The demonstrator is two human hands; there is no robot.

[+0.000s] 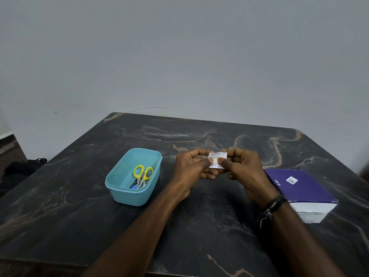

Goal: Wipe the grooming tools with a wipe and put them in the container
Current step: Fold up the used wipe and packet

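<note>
Wipe sachet [217, 160], frame centre, pinched between left hand [192, 166] and right hand [242, 166]. Blue container [119, 182], centre left, holding yellow-handled scissors [143, 173]. Purple box [301, 190], right.

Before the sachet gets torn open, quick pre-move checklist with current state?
1. Both hands on the wipe sachet: ok. Left hand and right hand each pinch it, thumbs on its near face.
2. Sachet unopened: cannot tell, no tear visible but the edges are partly covered by fingers.
3. Sachet held clear of the table: ok, held up above it.
4. Blue container open and upright: ok, to the left of the hands.
5. Tools waiting outside the container: not ok, the yellow-handled scissors and other small tools already lie inside.
6. Purple box out of the way: ok, right of the right wrist.
</note>
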